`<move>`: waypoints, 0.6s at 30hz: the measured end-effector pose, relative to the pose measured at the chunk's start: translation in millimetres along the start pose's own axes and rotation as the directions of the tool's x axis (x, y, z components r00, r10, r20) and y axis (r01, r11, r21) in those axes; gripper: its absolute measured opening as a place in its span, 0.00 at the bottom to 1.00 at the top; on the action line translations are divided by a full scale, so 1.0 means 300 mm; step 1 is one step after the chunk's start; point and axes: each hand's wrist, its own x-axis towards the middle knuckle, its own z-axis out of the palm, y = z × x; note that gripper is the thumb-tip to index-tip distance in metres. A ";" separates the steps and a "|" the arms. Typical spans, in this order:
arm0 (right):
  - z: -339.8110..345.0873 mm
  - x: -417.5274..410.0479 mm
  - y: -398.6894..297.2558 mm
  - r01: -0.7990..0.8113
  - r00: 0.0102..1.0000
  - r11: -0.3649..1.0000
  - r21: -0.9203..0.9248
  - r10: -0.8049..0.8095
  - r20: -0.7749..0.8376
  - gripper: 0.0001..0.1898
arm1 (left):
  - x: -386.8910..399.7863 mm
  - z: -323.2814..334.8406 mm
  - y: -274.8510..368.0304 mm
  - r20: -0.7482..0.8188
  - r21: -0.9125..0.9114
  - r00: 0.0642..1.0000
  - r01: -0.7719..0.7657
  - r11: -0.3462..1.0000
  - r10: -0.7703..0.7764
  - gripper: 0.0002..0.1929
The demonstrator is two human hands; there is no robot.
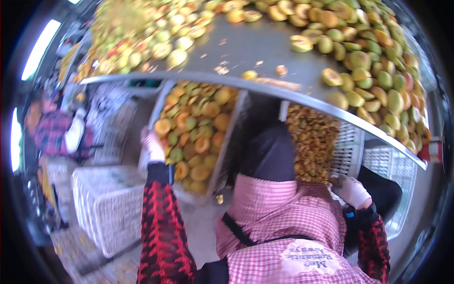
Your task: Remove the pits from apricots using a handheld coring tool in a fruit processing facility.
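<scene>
My left hand, in a pale glove, grips the left rim of a plastic crate filled with halved fruit that looks like apricots or peaches. At my right side, my right hand, also gloved, is closed around a small dark object at the near edge of a white crate of brown fruit pits; what the object is I cannot tell. Above both crates runs the metal rim of a worktable, with many cut fruits heaped at its left and right.
An upturned white basket stands at the lower left. Farther left is another person in a checked shirt. A fruit piece lies on the floor beside the fruit crate. My legs are between the two filled crates.
</scene>
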 end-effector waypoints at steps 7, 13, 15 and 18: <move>-0.164 0.037 0.013 0.175 0.977 0.984 0.002 -0.174 -0.121 0.16 | -0.392 0.528 0.824 0.707 -0.360 0.606 -0.135 0.923 0.365 0.22; -0.118 0.093 0.059 0.217 0.976 0.976 -0.011 -0.217 -0.026 0.19 | -0.495 1.189 0.947 0.913 0.258 0.405 -0.659 0.706 0.044 0.30; -0.123 0.091 0.081 0.278 0.960 0.961 0.004 -0.277 -0.049 0.19 | -0.545 1.247 0.928 0.902 0.365 0.403 -0.511 0.778 -0.158 0.30; -0.216 0.046 0.050 0.303 0.952 0.940 0.158 -0.292 -0.090 0.18 | -0.571 1.237 0.876 0.917 0.309 0.315 -0.178 0.934 -0.243 0.27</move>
